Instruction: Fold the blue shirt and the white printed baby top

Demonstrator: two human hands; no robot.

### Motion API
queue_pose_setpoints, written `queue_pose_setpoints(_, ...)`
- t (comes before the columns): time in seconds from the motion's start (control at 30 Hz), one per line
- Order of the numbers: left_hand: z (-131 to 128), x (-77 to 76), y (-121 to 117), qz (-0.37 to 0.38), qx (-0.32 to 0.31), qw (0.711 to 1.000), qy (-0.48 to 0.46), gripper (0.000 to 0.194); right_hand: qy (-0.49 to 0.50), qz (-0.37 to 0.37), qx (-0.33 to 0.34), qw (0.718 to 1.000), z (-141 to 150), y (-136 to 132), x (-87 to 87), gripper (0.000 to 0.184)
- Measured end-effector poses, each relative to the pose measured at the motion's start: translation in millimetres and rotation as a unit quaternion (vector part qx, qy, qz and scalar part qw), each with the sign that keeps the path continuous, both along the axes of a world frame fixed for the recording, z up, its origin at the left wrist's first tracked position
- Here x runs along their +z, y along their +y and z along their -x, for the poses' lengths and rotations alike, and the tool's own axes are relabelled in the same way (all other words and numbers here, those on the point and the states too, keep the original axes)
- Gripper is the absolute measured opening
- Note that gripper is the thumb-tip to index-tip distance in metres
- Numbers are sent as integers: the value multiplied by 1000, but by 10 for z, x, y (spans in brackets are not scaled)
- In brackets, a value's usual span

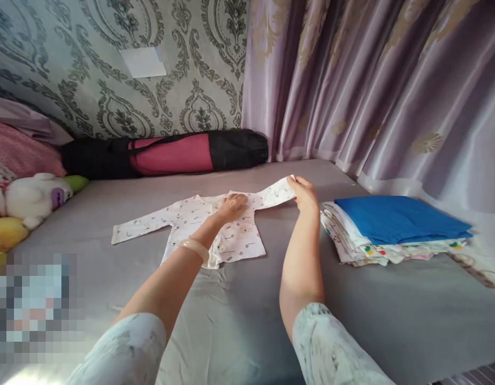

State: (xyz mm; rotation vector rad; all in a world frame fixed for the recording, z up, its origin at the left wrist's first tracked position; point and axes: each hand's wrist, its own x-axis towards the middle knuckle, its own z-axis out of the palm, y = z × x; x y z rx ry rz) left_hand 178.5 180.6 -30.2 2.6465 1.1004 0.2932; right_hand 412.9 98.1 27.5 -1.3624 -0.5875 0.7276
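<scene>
A small white long-sleeved shirt (pixel 239 238) with a tiny scattered print is spread on the grey bed sheet (pixel 247 326). Its left-side sleeve lies stretched out on the sheet. My left hand (pixel 232 206), with a pale bangle (pixel 195 250) on its wrist, rests flat on the upper chest of the shirt, fingers extended. At the far end of the other sleeve, my right hand (pixel 304 192) pinches the cuff between thumb and fingers and holds that sleeve out to the right. My left forearm covers part of the shirt's lower front.
Right of the shirt is a stack of folded clothes (pixel 367 251), a blue garment (pixel 400 219) on top. A black and pink roll bag (pixel 170 154) lies along the wall. Plush toys (pixel 34 198) sit at the left; purple curtains (pixel 351 80) hang at the right.
</scene>
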Motion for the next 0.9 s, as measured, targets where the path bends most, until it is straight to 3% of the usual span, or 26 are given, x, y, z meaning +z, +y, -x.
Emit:
queue_pose_setpoints(0.17, -98, -73, 50, 43, -25, 999, 9, 51, -12, 6, -6, 1000, -19, -6, -3, 30)
queue_pose_setpoints(0.4, -126, 124, -1, 55, -12, 995, 86, 70, -80, 57, -8, 995, -7, -13, 67, 18)
queue_pose_setpoints(0.57, -187, 250, 54, 64, -12, 990, 123, 85, -60, 67, 10, 996, 114, 8, 197, 15)
queue_pose_setpoints(0.7, -238, 274, 117, 69, -14, 987, 144, 100, -41, 60, 27, 997, 219, 57, 253, 15)
queue_pose_setpoints(0.9, -257, 271, 165, 67, -15, 987, 147, 100, -29, 54, 45, 997, 345, 112, 301, 18)
